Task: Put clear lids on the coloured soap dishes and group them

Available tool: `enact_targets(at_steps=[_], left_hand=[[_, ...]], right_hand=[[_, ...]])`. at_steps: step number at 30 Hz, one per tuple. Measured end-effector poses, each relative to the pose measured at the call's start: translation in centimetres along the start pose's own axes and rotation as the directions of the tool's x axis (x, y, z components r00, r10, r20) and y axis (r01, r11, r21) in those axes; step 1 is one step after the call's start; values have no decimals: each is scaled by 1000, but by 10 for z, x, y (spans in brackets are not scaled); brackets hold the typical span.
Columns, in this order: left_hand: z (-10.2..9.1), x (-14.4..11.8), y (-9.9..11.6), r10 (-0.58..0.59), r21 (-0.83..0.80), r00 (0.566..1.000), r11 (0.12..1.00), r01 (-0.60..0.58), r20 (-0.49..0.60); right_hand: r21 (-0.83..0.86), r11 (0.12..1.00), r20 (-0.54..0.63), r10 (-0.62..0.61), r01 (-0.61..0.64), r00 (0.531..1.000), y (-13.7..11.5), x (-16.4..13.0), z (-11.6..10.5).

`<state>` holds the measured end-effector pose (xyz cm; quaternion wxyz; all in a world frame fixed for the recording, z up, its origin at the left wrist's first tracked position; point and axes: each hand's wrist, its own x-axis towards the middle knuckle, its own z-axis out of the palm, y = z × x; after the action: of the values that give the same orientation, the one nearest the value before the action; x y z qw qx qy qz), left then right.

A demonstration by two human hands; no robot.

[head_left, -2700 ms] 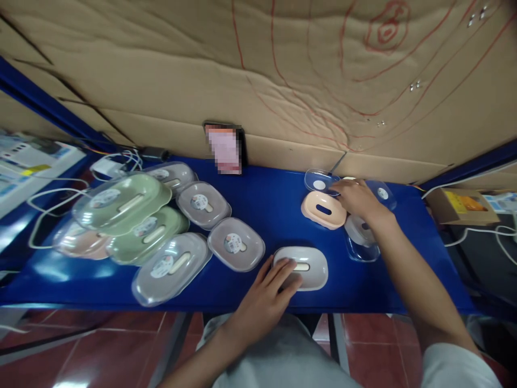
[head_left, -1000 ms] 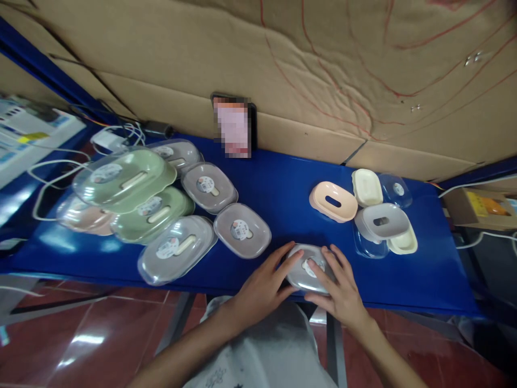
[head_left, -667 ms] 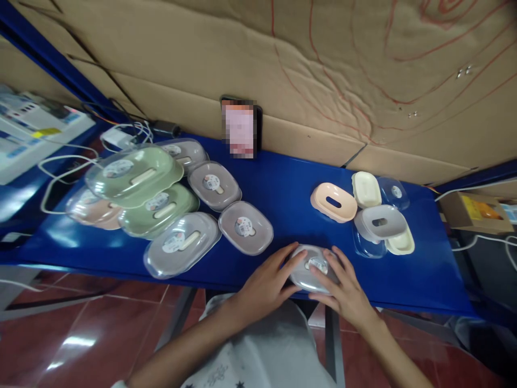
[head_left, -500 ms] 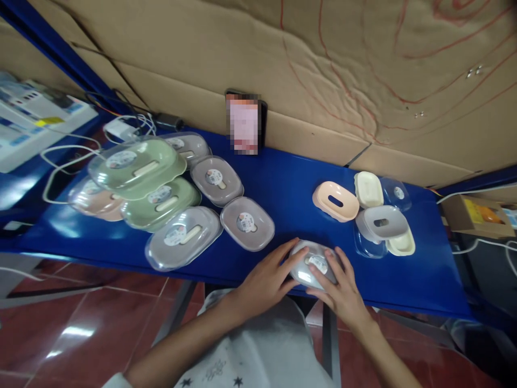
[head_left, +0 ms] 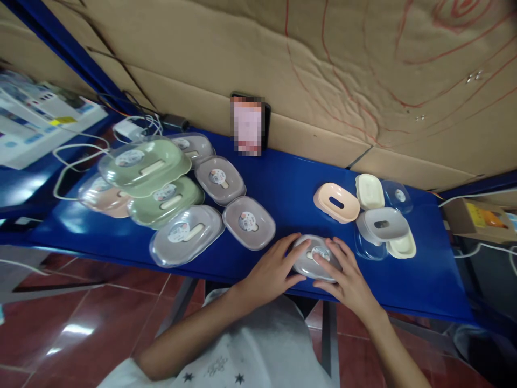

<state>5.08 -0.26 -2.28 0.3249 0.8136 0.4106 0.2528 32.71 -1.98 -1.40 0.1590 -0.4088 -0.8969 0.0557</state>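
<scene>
At the table's near edge sits a grey soap box [head_left: 307, 268] under a clear lid with a round label. My left hand [head_left: 272, 269] grips its left end, fingers over the rim and thumb along the near side. Around the right end is my right hand [head_left: 348, 272], with fingertips on the lid beside the label. To the left lies a similar lidded grey soap box [head_left: 249, 237]. A peach soap dish part with an oblong slot [head_left: 345, 210] rests just beyond my right hand.
Lidded green soap boxes [head_left: 172, 167] are stacked among several grey ones on the left. On the right are a grey slotted tray [head_left: 398, 223], cream dishes [head_left: 370, 191] and clear lids [head_left: 398, 198]. A phone [head_left: 266, 126] leans on the cardboard wall [head_left: 323, 129].
The grey soap box between my hands has tipped from slanted to flatter on the table edge. Both hands stay around it, the right fingers shifting slightly. The view has shifted a little.
</scene>
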Motion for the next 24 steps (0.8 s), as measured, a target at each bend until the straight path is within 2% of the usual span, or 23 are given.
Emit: enact_targets(at_steps=[4, 7, 9, 11, 12, 13, 14, 16, 17, 18, 19, 20, 21, 24], left_hand=[[6, 3, -1, 21, 0, 999, 1000, -21, -28], [2, -2, 4, 86, 65, 995, 994, -82, -50], [-10, -10, 9, 135, 132, 987, 984, -123, -88], [-31, -22, 11, 159, 188, 973, 974, -127, -165], [-45, -29, 10, 148, 210, 960, 973, -98, -239], [-60, -37, 7, 116, 233, 938, 972, -40, -325], [-77, -44, 1, 63, 254, 896, 966, 57, -440], [-111, -58, -15, -32, 273, 751, 921, 279, -660], [-126, -64, -25, -71, 259, 654, 882, 393, -753], [-139, -69, -36, -110, 242, 595, 843, 480, -796], [-149, -73, -46, -132, 237, 554, 804, 545, -822], [-156, -76, -56, -148, 234, 525, 771, 592, -838], [-161, -79, -65, -170, 231, 517, 749, 621, -839], [-162, -82, -84, -200, 232, 537, 741, 630, -820]], right_hand=[[-29, 999, -3, 19, -19, 1000, -2, -2, 2], [-1, 1000, -67, 14, -14, 998, -10, -4, 6], [44, 999, -181, 5, 3, 984, -16, -3, 7], [78, 997, -344, 16, 11, 939, -21, 2, 7], [88, 996, -413, 36, 0, 910, -23, 6, 7], [95, 995, -454, 68, -28, 889, -24, 10, 8], [98, 993, -460, 110, -73, 881, -23, 15, 8], [82, 979, -400, 204, -187, 893, -18, 25, 8], [58, 969, -361, 245, -240, 900, -13, 30, 9], [26, 959, -332, 275, -283, 902, -8, 33, 9], [-10, 948, -316, 299, -318, 900, -2, 36, 9], [-44, 937, -309, 317, -347, 896, 4, 38, 9], [-77, 924, -305, 336, -375, 891, 9, 39, 9], [-172, 877, -287, 391, -448, 875, 21, 44, 9]])
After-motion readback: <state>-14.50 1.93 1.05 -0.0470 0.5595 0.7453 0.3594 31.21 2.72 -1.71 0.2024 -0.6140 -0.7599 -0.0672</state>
